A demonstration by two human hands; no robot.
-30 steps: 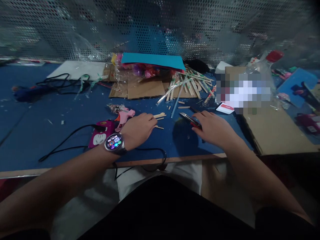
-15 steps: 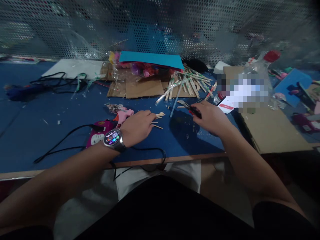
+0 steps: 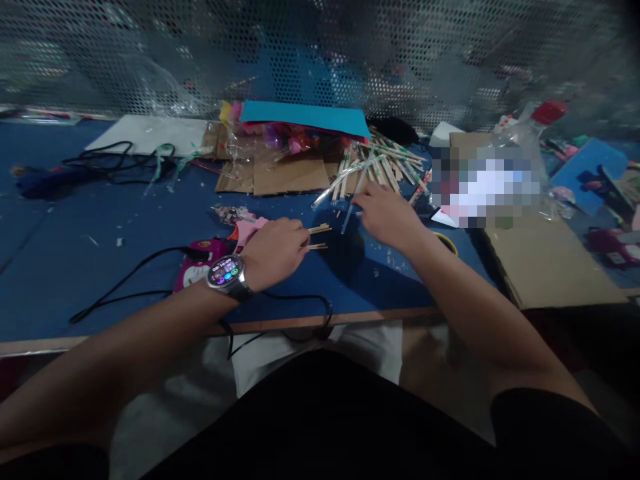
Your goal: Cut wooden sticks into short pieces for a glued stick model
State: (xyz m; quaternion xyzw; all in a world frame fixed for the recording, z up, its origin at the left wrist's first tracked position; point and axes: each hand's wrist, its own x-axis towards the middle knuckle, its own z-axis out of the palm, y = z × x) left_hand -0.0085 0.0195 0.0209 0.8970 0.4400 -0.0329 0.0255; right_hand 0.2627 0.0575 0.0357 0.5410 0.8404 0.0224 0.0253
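Observation:
My left hand (image 3: 277, 250), with a watch (image 3: 227, 275) on its wrist, rests on the blue table (image 3: 100, 267). Its fingers are curled onto short wooden sticks (image 3: 317, 247) that poke out past the fingertips. My right hand (image 3: 387, 217) reaches across to the near edge of a pile of wooden sticks (image 3: 385, 167) and a clear thin rod (image 3: 350, 207). Its fingers are bent down there, and what they hold is hidden. The red-handled tool is out of sight.
A pink glue gun (image 3: 247, 230) and pink power strip (image 3: 197, 270) with a black cable (image 3: 125, 283) lie by my left wrist. Cardboard (image 3: 290, 177) and a teal sheet (image 3: 305, 120) lie behind. A brown board (image 3: 545, 267) and a red-capped bottle (image 3: 547, 110) sit right. Perforated screen (image 3: 320, 53) at the back.
My right hand has moved forward and left, from the red-handled tool near the table's front to the edge of the stick pile. The tool no longer shows. My left hand barely moved.

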